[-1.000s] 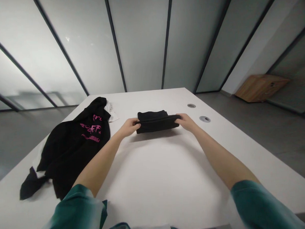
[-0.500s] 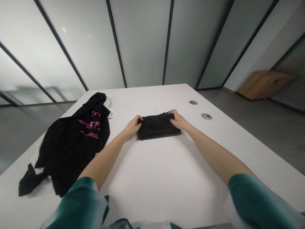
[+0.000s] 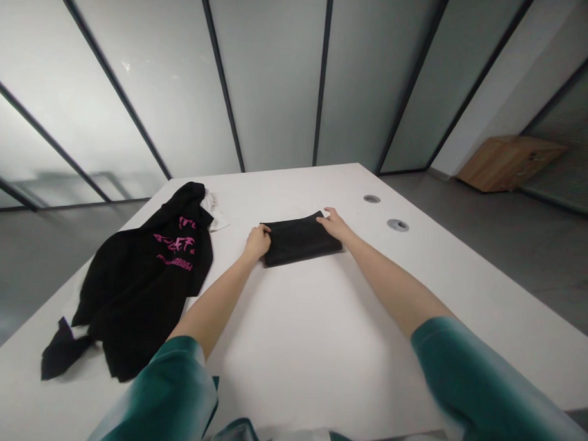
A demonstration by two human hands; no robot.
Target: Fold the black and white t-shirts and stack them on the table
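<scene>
A folded black garment, a neat flat rectangle, lies on the white table in front of me. My left hand is closed on its left edge, fingers curled at the far left corner. At the right end, my right hand rests against the cloth near the far right corner, with thumb and forefinger apart. What kind of garment it is cannot be made out in its folded state.
To the left, a black garment with pink lettering is spread loosely, with white cloth showing beneath it. Two round cable grommets are set in the table's right side. A frosted glass wall and a wooden cabinet stand beyond.
My right hand has loosened from the far right corner, its fingers now parted. The folded garment has shifted slightly left and sits a little tilted, its right end farther away.
</scene>
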